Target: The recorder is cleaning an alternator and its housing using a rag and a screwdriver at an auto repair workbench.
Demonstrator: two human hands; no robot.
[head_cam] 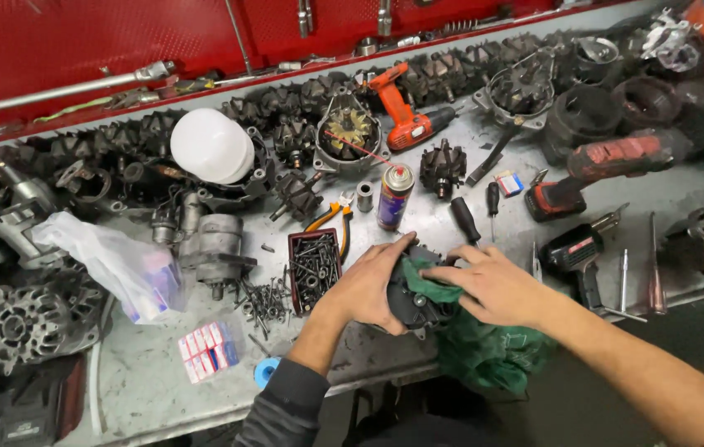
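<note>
1. One view only, from a camera worn on the person's head, so no second view shares the scene.
2. It looks steeply down and forward over a cluttered metal workbench (145, 389).
3. The hands sit close, low in the centre (forearms enter from the bottom edge).
4. A red panel (79, 41) bounds the far top edge.

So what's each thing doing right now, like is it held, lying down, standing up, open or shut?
Left hand: gripping the black part.
Right hand: pressing the green rag.
Black part: held at the bench edge.
Green rag: partly on the part, draped off the edge.
Spray can: upright, red straw attached.
Screw tray: open, full.
Orange drill: lying down.
Pliers: lying, handles apart.
White cups: stacked, tipped over.
</note>
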